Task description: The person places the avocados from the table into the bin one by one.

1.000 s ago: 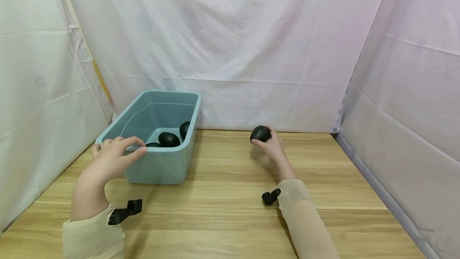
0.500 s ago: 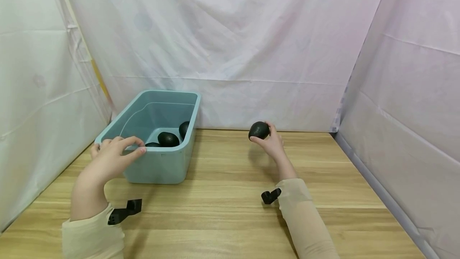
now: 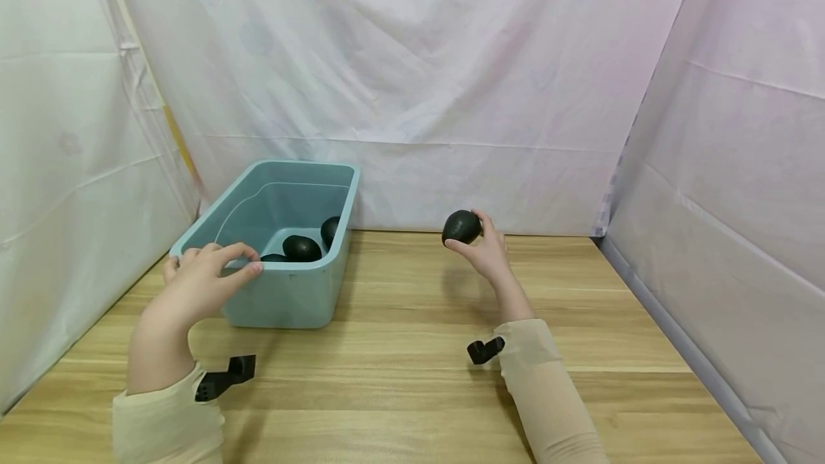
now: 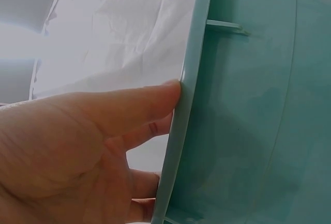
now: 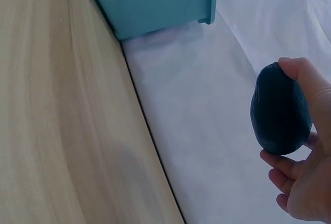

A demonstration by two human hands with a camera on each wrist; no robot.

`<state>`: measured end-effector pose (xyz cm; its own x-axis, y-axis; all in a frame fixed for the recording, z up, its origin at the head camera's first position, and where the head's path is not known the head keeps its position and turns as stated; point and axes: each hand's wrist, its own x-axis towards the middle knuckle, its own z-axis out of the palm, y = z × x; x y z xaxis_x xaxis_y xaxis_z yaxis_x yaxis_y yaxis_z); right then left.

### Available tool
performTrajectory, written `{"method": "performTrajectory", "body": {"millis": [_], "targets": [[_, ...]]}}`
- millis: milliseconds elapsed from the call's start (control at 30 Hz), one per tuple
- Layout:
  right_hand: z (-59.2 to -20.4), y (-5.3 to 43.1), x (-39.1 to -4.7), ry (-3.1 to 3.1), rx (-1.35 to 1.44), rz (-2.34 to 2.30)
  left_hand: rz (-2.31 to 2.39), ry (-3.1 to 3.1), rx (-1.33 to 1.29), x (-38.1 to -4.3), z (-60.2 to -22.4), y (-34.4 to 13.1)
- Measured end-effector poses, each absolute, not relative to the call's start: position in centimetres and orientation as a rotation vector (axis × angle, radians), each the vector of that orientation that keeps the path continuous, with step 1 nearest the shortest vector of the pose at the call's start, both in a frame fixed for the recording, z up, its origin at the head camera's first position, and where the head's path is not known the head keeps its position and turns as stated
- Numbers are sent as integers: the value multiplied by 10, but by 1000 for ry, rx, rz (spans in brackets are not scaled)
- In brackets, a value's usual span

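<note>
My right hand [image 3: 490,255] holds a dark, nearly black avocado [image 3: 460,226] between thumb and fingers, raised above the right half of the table. In the right wrist view, the avocado [image 5: 279,109] looks smooth and slightly pear-shaped, with the thumb at one end and fingertips at the other. On the left stands a blue-green plastic bin [image 3: 283,303]. Several more avocados lie inside it, one dark avocado [image 3: 301,248] showing fully. My left hand [image 3: 201,279] grips the bin's near left rim, and the left wrist view shows the thumb against that rim [image 4: 182,105].
The wooden table [image 3: 399,364] runs back to a white cloth curtain [image 3: 419,92]. More cloth hangs at the left and right sides. Each sleeve carries a small black camera mount, such as the left mount [image 3: 225,377].
My right hand has lifted the avocado higher and shifted it slightly left. The left hand and the bin have stayed in place.
</note>
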<state>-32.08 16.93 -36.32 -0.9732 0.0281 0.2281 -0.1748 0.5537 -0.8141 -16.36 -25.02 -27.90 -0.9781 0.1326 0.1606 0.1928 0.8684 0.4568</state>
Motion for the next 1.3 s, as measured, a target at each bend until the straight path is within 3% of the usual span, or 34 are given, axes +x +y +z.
{"method": "performTrajectory", "body": {"millis": [1300], "targets": [[-316,154,-286,-2539,315,1417,-737,-2925,-250,-162,-278,-245]]}}
